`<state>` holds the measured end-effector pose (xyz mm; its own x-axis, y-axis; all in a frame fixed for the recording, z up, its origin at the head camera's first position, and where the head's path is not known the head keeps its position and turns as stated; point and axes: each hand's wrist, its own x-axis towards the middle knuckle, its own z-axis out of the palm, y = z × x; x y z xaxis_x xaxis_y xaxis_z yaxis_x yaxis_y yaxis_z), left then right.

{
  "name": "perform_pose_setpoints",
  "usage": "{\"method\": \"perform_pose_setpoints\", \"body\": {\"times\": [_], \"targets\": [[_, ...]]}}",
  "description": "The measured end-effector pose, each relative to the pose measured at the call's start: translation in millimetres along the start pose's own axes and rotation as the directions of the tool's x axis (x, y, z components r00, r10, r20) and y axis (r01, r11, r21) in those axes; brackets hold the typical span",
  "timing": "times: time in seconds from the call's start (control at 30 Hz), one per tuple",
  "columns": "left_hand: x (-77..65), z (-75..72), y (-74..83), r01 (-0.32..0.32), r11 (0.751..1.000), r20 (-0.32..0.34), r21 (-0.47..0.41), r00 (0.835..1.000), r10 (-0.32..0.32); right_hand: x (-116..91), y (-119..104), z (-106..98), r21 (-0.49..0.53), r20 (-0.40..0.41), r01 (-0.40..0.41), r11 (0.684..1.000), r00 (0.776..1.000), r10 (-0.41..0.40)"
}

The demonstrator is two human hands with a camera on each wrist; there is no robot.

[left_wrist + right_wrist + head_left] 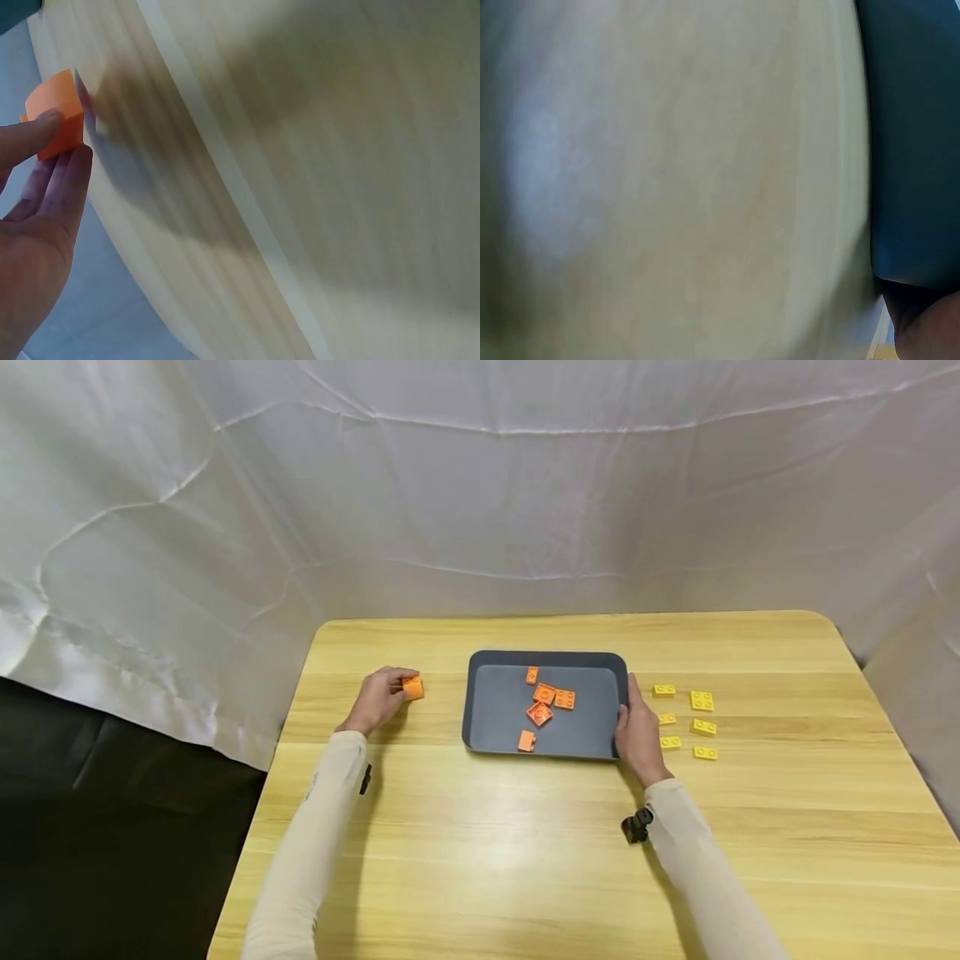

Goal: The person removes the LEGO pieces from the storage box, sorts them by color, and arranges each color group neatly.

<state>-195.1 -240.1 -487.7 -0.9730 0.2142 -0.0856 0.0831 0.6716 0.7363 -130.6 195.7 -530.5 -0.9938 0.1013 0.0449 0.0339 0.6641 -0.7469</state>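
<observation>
My left hand (379, 700) pinches an orange toy brick (412, 687) between thumb and fingers, left of the tray. In the left wrist view this brick (58, 109) is held just over the tabletop, its shadow beside it. A dark grey rectangular tray (491, 714) lies mid-table with several orange bricks (565, 699) inside, some bunched together near its middle. At the tray's right end my right hand (640, 735) grips the rim, thumb on the inner side and fingers along the outside. The right wrist view shows the tray's side wall (915, 150) and a sliver of that hand.
Several yellow bricks (703, 727) lie on the wooden table (465, 852) just right of my right hand, in two rough columns. A pale cloth curtain (480, 510) hangs behind the table and at its sides. Dark fabric (112, 827) covers the lower left.
</observation>
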Motion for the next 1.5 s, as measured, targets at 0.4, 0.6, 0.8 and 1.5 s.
{"method": "perform_pose_setpoints", "body": {"times": [0.4, 0.6, 0.8, 1.5], "targets": [[-2.9, 2.5, -5.9, -0.003, 1.000, 0.008, -0.009, 1.000, 0.003, -5, -2, -4, -0.008, -0.015, 0.009, 1.000, 1.000, -0.009], [-4.8, 3.1, -6.4, -0.014, 1.000, 0.000, -0.005, 1.000, 0.014, -6, -3, -4, 0.006, -0.001, 0.001, 1.000, 1.000, -0.001], [-6.8, 2.3, -7.5, 0.014, 0.999, 0.018, -0.035, 1.000, -0.013, -5, -3, -3, 0.015, 0.007, 0.003, 1.000, 1.000, -0.003], [-11.2, -12.8, 14.0, 0.014, 0.997, -0.076, -0.071, 0.997, -0.019, 9, -8, -10, 0.020, -0.001, 0.004, 1.000, 1.000, -0.004]]}}
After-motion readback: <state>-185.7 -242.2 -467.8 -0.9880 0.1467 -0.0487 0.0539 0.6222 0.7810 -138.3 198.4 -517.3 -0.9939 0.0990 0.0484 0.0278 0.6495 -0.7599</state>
